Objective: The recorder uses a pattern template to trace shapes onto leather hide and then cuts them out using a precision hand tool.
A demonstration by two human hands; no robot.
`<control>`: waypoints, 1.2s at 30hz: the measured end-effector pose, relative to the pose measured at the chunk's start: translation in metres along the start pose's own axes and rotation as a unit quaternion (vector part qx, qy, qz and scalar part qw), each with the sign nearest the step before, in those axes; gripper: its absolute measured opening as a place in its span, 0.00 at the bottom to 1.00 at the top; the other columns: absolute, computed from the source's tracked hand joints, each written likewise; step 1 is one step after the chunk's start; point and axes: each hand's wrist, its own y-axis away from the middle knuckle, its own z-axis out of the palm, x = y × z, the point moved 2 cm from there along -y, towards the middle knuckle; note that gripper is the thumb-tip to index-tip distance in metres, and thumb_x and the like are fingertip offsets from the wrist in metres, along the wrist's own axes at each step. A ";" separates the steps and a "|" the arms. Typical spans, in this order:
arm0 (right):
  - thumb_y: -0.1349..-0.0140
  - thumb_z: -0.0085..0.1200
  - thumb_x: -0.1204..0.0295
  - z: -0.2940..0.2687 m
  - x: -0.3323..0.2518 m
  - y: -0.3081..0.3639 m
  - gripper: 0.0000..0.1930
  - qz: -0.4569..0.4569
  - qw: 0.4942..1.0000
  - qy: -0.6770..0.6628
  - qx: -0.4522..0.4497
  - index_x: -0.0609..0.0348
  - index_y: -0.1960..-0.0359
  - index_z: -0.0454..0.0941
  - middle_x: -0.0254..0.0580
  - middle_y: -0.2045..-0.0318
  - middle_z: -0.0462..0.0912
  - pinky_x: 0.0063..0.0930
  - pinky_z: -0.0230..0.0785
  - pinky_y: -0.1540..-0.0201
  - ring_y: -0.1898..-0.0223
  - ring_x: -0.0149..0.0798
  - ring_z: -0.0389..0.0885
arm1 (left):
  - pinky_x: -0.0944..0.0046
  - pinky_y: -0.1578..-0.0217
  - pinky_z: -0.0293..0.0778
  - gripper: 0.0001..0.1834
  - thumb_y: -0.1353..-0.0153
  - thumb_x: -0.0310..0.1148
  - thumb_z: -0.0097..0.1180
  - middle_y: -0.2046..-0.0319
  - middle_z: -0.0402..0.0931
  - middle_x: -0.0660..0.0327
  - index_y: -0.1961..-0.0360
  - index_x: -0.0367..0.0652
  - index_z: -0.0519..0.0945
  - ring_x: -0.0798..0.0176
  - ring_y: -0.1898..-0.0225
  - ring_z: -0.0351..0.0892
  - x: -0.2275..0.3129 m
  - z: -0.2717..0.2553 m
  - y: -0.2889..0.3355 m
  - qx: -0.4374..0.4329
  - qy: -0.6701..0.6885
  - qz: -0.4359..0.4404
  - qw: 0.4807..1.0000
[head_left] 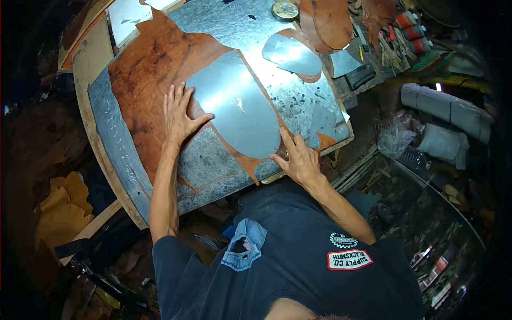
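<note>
A grey, rounded sheet-metal template (234, 101) lies on a large piece of mottled reddish-brown leather (141, 85). My left hand (180, 116) is flat with fingers spread on the leather at the template's left side, its thumb reaching the template's edge. At the lower right edge of the template is my right hand (300, 160), index finger and thumb stretched forward and the other fingers curled. Something small glints between them; most of it is hidden by the hand. A narrow strip of leather (247, 162) shows below the template's lower edge.
A smaller metal template (292, 54) sits on brown leather at the right. Behind it are a round tin (285, 10) and rounded leather pieces (325, 24). Red-capped bottles (413, 32) and tools crowd the side bench. Wrapped rolls (448, 109) lie beyond the table's right edge.
</note>
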 end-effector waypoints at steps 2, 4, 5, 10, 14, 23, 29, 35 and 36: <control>0.45 0.65 0.59 0.001 0.001 -0.001 0.40 -0.008 1.000 0.003 -0.003 0.57 0.34 0.59 0.52 0.64 0.70 0.44 0.76 0.70 0.68 0.53 0.80 | 0.42 0.31 0.40 0.52 0.61 0.70 0.64 0.31 0.56 0.52 0.39 0.45 0.71 0.46 0.28 0.45 -0.001 -0.001 -0.002 -0.003 -0.005 0.002 1.000; 0.45 0.65 0.58 0.001 0.000 -0.003 0.40 -0.016 1.000 0.006 -0.006 0.57 0.34 0.58 0.52 0.64 0.70 0.44 0.76 0.70 0.68 0.53 0.80 | 0.41 0.30 0.40 0.53 0.61 0.70 0.64 0.31 0.56 0.53 0.39 0.44 0.71 0.46 0.28 0.45 -0.001 -0.001 -0.003 -0.005 -0.010 0.005 1.000; 0.45 0.64 0.58 0.000 -0.001 -0.004 0.40 -0.014 1.000 0.010 -0.011 0.57 0.34 0.58 0.52 0.64 0.70 0.44 0.76 0.70 0.69 0.53 0.80 | 0.42 0.30 0.40 0.53 0.61 0.69 0.64 0.31 0.56 0.53 0.39 0.44 0.71 0.46 0.28 0.45 0.000 -0.001 -0.004 -0.009 -0.006 0.003 1.000; 0.44 0.64 0.57 -0.002 -0.002 -0.008 0.40 -0.014 0.999 0.019 -0.028 0.57 0.34 0.57 0.51 0.64 0.69 0.43 0.76 0.71 0.69 0.52 0.80 | 0.42 0.30 0.39 0.52 0.60 0.68 0.64 0.30 0.55 0.53 0.38 0.44 0.71 0.46 0.27 0.44 -0.001 -0.003 -0.007 -0.029 -0.004 -0.009 1.000; 0.46 0.66 0.57 0.001 -0.001 -0.007 0.40 -0.020 1.000 0.019 -0.004 0.55 0.34 0.60 0.49 0.64 0.70 0.42 0.76 0.72 0.70 0.51 0.80 | 0.42 0.30 0.38 0.51 0.59 0.68 0.63 0.30 0.54 0.54 0.38 0.45 0.71 0.47 0.27 0.42 -0.001 -0.002 -0.010 -0.037 -0.019 -0.005 0.999; 0.47 0.66 0.57 0.005 -0.001 -0.007 0.38 -0.023 1.000 0.016 0.012 0.53 0.36 0.62 0.51 0.63 0.71 0.45 0.75 0.70 0.69 0.54 0.80 | 0.42 0.30 0.39 0.50 0.56 0.67 0.62 0.30 0.54 0.54 0.37 0.46 0.70 0.46 0.27 0.44 -0.012 0.007 -0.008 -0.012 -0.021 0.021 0.999; 0.46 0.65 0.54 0.006 0.000 -0.007 0.37 -0.055 0.996 0.043 0.046 0.51 0.36 0.63 0.45 0.65 0.71 0.40 0.74 0.75 0.74 0.48 0.79 | 0.43 0.30 0.42 0.47 0.54 0.64 0.63 0.30 0.56 0.56 0.36 0.49 0.69 0.48 0.28 0.47 -0.015 0.010 -0.004 0.043 -0.032 0.061 0.997; 0.47 0.67 0.55 0.009 -0.004 -0.006 0.40 -0.026 0.998 0.057 -0.010 0.57 0.36 0.61 0.51 0.64 0.71 0.42 0.77 0.72 0.70 0.51 0.81 | 0.46 0.28 0.39 0.49 0.54 0.72 0.58 0.29 0.55 0.61 0.35 0.56 0.68 0.54 0.27 0.44 -0.021 0.023 0.001 0.064 -0.030 0.057 0.996; 0.47 0.67 0.55 0.010 -0.004 -0.005 0.40 -0.026 0.998 0.058 -0.009 0.57 0.36 0.61 0.51 0.64 0.71 0.42 0.77 0.72 0.70 0.51 0.81 | 0.46 0.28 0.39 0.49 0.54 0.72 0.58 0.29 0.55 0.61 0.35 0.56 0.68 0.54 0.27 0.44 -0.021 0.024 0.001 0.066 -0.029 0.057 0.996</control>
